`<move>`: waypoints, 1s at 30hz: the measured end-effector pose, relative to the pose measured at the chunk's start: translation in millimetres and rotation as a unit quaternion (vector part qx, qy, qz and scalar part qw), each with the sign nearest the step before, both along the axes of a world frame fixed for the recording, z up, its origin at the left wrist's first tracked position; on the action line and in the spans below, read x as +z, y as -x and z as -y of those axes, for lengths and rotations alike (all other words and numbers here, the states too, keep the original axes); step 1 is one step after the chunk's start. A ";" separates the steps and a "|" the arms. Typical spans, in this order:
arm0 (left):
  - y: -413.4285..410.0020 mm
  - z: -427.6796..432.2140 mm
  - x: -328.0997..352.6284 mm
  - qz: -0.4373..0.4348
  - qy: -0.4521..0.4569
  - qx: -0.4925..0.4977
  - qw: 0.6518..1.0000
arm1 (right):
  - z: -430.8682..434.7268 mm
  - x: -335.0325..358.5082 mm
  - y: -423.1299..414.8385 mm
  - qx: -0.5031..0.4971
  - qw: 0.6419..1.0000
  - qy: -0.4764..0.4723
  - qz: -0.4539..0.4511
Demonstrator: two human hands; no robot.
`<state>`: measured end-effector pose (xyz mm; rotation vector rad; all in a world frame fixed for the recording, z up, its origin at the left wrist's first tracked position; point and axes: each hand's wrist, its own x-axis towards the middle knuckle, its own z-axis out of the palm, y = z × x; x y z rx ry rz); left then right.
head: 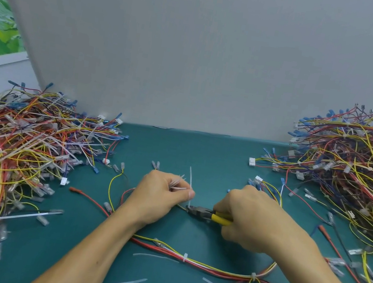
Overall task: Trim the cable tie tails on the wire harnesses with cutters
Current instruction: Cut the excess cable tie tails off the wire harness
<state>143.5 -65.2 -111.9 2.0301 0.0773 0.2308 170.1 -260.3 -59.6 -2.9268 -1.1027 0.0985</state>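
As hands (160,196) (249,217) grip cutters (207,214) and tail (190,182), piles (17,149) (354,171) hem open mat (184,148).

No writing, brand, number or sign can be read anywhere in view. The yellow-handled cutters (208,215) show no legible marking. The white connector housings (251,162) among the wire harnesses (362,172) are too small to tell whether anything is printed on them.
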 end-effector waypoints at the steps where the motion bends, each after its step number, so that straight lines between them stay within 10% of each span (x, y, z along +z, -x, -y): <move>1: -0.1 -0.5 -0.5 0.002 0.003 0.001 1.000 | -0.4 -0.6 0.3 -0.002 1.000 0.001 0.002; 16: 14.1 6.6 53.0 -0.010 0.160 -0.046 0.986 | 57.4 41.8 -26.8 -0.168 0.974 -0.150 -0.038; 30: 103.4 63.0 72.6 -0.154 -0.328 -0.263 0.894 | 55.8 15.2 -28.2 -0.251 0.959 0.006 -0.128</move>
